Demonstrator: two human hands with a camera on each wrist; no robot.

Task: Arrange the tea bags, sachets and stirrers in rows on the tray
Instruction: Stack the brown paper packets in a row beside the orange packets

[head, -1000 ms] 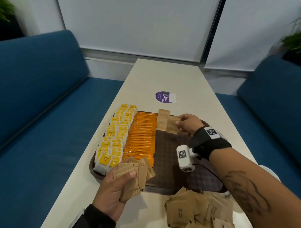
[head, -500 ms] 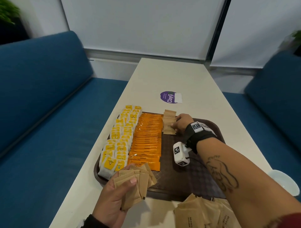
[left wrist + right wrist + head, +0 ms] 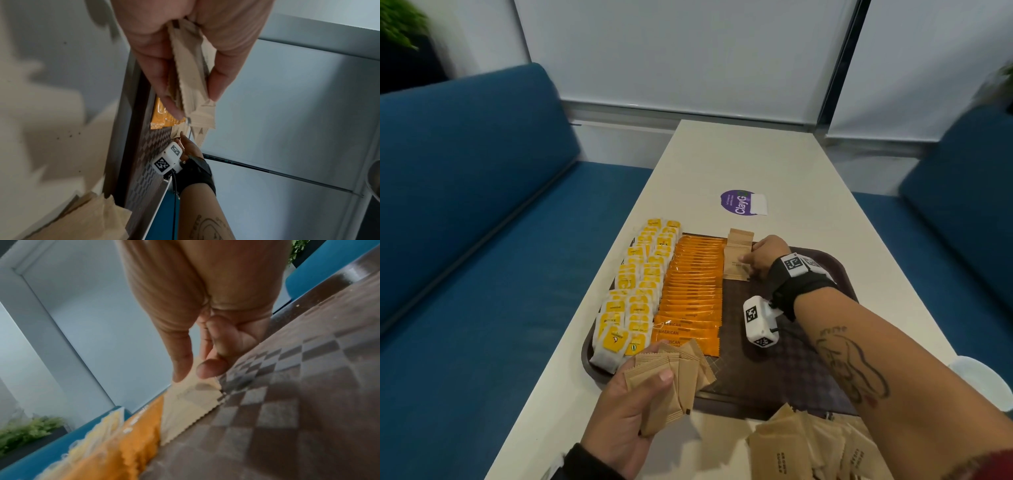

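A brown checkered tray (image 3: pixel 774 377) carries two rows of yellow tea bags (image 3: pixel 637 291) at its left and a row of orange sachets (image 3: pixel 693 291) beside them. Right of the orange row, at the far end, lies a short overlapping row of brown sugar sachets (image 3: pixel 738 260). My right hand (image 3: pixel 748 267) is down on this row, and thumb and forefinger pinch the nearest sachet (image 3: pixel 191 394) there. My left hand (image 3: pixel 654 363) hovers at the tray's near left corner. It grips a fanned bunch of brown sachets (image 3: pixel 681 373) between thumb and fingers (image 3: pixel 174 112).
A loose pile of brown sachets (image 3: pixel 808 448) lies on the table just in front of the tray. A white bowl (image 3: pixel 983 380) sits at the right table edge. A purple sticker (image 3: pixel 739 202) is beyond the tray. Blue sofas (image 3: pixel 465 205) flank the narrow table.
My right hand has lowered its brown sachet from above the tray onto the far row. The left hand keeps its bunch in the same place.
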